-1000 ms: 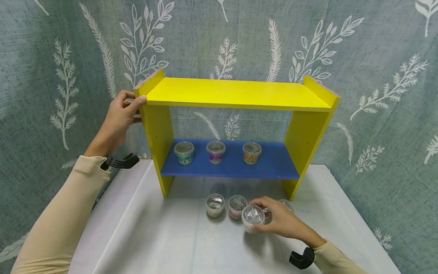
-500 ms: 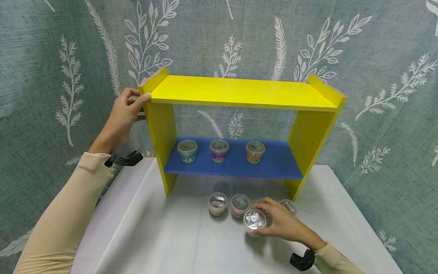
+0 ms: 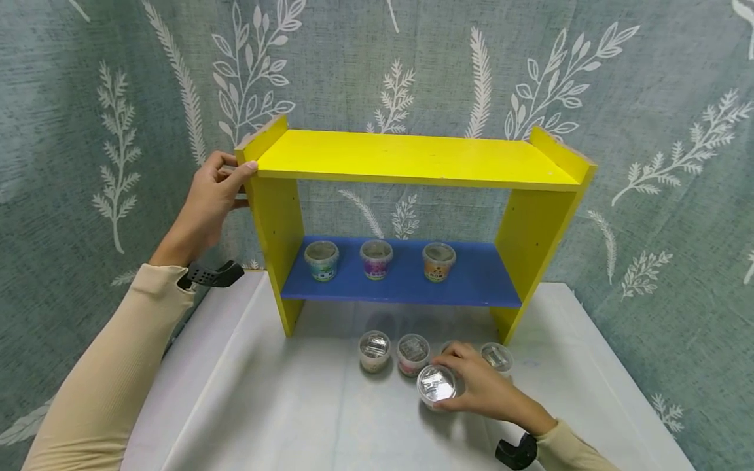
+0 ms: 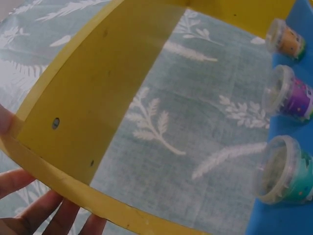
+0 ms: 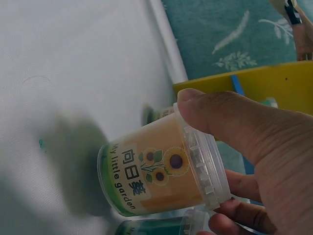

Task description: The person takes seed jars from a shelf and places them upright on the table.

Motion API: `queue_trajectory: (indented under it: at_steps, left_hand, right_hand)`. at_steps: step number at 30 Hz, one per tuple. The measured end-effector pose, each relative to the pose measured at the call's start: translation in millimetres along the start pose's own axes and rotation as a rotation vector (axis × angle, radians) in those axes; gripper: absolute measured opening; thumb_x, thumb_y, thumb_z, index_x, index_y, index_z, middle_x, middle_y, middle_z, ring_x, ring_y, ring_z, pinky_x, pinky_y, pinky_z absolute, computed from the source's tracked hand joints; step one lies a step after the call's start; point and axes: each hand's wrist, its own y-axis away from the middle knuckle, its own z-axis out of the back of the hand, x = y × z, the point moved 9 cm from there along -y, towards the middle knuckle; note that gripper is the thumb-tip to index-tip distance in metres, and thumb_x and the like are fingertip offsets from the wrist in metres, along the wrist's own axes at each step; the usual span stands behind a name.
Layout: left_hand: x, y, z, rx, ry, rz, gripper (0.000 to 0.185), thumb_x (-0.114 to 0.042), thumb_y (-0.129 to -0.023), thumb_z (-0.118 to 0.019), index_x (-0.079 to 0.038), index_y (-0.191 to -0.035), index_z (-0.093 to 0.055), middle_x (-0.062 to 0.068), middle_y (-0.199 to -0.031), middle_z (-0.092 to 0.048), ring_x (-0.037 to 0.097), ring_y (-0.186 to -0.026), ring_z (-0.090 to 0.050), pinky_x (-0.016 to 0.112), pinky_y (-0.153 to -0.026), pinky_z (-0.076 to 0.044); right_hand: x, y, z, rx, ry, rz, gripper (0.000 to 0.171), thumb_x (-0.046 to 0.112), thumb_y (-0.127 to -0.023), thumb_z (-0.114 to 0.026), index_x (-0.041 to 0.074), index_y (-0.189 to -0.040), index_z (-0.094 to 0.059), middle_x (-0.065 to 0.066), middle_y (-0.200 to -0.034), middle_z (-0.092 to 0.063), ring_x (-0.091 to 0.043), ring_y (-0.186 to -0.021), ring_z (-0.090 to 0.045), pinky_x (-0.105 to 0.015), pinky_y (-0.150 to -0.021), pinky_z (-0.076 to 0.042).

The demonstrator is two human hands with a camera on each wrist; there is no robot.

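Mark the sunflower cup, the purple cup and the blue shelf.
Sunflower cup [image 5: 161, 167]: right wrist view, printed side.
Purple cup [image 3: 376, 267]: head view, front label.
Blue shelf [image 3: 406, 273]: head view, bare board between cups.

held cup [image 5: 151, 169]: smooth plastic | shelf [image 3: 412, 157]: smooth painted wood | backdrop [image 3: 341, 72]: matt cloth

A boxy yellow shelf unit [image 3: 412, 157] has a flat blue board [image 3: 403, 281]; a round orange-and-green plastic tub [image 5: 156, 169] bears yellow sunflowers; white leaves pattern the grey-green cloth backdrop [image 3: 341, 85].
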Motion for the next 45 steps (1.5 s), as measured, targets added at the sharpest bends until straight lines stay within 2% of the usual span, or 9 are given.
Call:
queue_trajectory:
  at_steps: [4,8,15,26,31,37,41,45]
  left_hand:
    - [-0.4,-0.9,-2.4,0.013,0.018,0.003,0.033,-0.046,-0.104,-0.058,-0.021,-0.122,-0.048,0.004,-0.123,-0.056,0.024,-0.113,-0.057,0.044,-0.097,-0.049]
    - [-0.8,0.2,-0.8,-0.003,-0.001,0.001,0.034,-0.049,-0.103,-0.058,-0.022,-0.122,-0.047,0.004,-0.123,-0.055,0.023,-0.113,-0.057,0.047,-0.099,-0.049]
    - [-1.7,-1.0,0.4,0.0,-0.005,-0.003,0.032,-0.046,-0.104,-0.057,-0.021,-0.123,-0.047,0.005,-0.122,-0.055,0.022,-0.111,-0.058,0.048,-0.1,-0.048]
    - [-1.4,0.1,1.6,-0.004,0.014,-0.003,0.032,-0.045,-0.104,-0.058,-0.021,-0.123,-0.047,0.004,-0.121,-0.055,0.022,-0.111,-0.057,0.054,-0.103,-0.045]
    - [-0.7,-0.4,1.9,-0.002,0.013,0.0,0.032,-0.045,-0.104,-0.058,-0.021,-0.123,-0.047,0.004,-0.121,-0.055,0.021,-0.11,-0.058,0.051,-0.102,-0.046]
    - [0.1,-0.9,1.9,-0.003,0.014,0.001,0.032,-0.045,-0.104,-0.058,-0.022,-0.124,-0.047,0.004,-0.122,-0.055,0.022,-0.111,-0.057,0.052,-0.102,-0.046]
    - [1.3,-1.1,2.0,-0.002,0.005,-0.002,0.032,-0.045,-0.104,-0.057,-0.022,-0.123,-0.047,0.004,-0.122,-0.055,0.021,-0.11,-0.057,0.051,-0.102,-0.046]
    - [3.2,-1.4,2.1,-0.002,0.01,-0.003,0.031,-0.044,-0.104,-0.058,-0.021,-0.122,-0.047,0.004,-0.12,-0.055,0.021,-0.109,-0.058,0.044,-0.096,-0.049]
  right_hand:
    - [-2,2,0,-0.022,0.02,-0.017,0.061,0.048,-0.072,-0.093,0.017,-0.121,-0.072,0.009,-0.112,-0.059,-0.012,-0.107,-0.048,-0.041,-0.09,-0.047]
    - [-2,2,-2,-0.033,0.037,-0.008,0.061,0.048,-0.071,-0.093,0.018,-0.12,-0.072,0.009,-0.112,-0.058,-0.011,-0.106,-0.045,-0.04,-0.089,-0.046]
    - [-2,2,-6,-0.027,0.06,0.016,0.063,0.048,-0.072,-0.093,0.015,-0.123,-0.073,0.011,-0.111,-0.054,-0.01,-0.105,-0.042,-0.039,-0.089,-0.046]
    - [1,0,-3,0.014,0.076,0.012,0.064,0.04,-0.075,-0.093,0.015,-0.129,-0.071,0.007,-0.115,-0.059,-0.011,-0.103,-0.04,-0.038,-0.087,-0.044]
    - [-2,-1,-2,0.029,0.05,0.0,0.06,0.041,-0.078,-0.09,0.018,-0.13,-0.071,0.006,-0.117,-0.061,-0.011,-0.102,-0.041,-0.04,-0.086,-0.043]
    - [-6,-5,5,0.032,-0.032,-0.012,0.052,0.04,-0.085,-0.086,0.021,-0.13,-0.069,0.005,-0.121,-0.064,-0.013,-0.108,-0.046,-0.045,-0.089,-0.047]
    - [-10,-9,15,-0.003,-0.077,-0.018,0.048,0.038,-0.088,-0.084,0.019,-0.13,-0.069,0.004,-0.122,-0.064,-0.017,-0.109,-0.05,-0.046,-0.089,-0.049]
    - [-16,-13,28,-0.066,-0.119,-0.039,0.047,0.038,-0.088,-0.083,0.022,-0.129,-0.069,0.005,-0.121,-0.064,-0.022,-0.107,-0.055,-0.044,-0.087,-0.052]
